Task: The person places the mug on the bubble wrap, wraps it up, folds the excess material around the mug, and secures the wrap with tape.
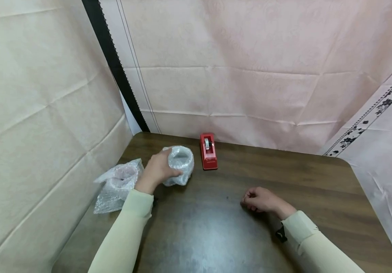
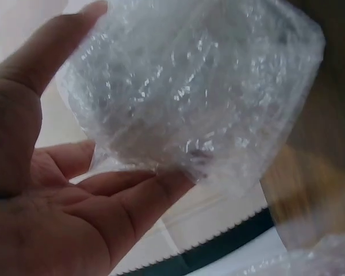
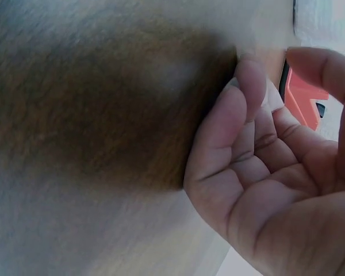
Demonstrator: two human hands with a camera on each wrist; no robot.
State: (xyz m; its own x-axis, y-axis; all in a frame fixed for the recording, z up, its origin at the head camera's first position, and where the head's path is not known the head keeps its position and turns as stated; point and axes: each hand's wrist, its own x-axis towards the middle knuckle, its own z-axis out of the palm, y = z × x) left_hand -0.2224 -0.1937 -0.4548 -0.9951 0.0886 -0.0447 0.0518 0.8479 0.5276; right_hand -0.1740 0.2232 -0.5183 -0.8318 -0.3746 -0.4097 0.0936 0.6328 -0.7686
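My left hand [image 1: 159,169] grips a round, bubble-wrapped object [image 1: 183,160] by its side, near the back left of the table. A hollow or opening shows at its top in the head view; the wrap hides what is inside. Up close in the left wrist view, the thumb lies on one side of the bubble wrap [image 2: 184,86] and the fingers on the other. My right hand [image 1: 260,199] rests on the table's right half, its fingers loosely curled with nothing in them.
Another bubble-wrapped bundle [image 1: 120,184], pinkish inside, lies at the table's left edge beside the left forearm. A red tape dispenser [image 1: 209,153] stands at the back, right of the held object. Cloth walls [image 1: 236,91] border the brown wooden table [image 1: 209,227].
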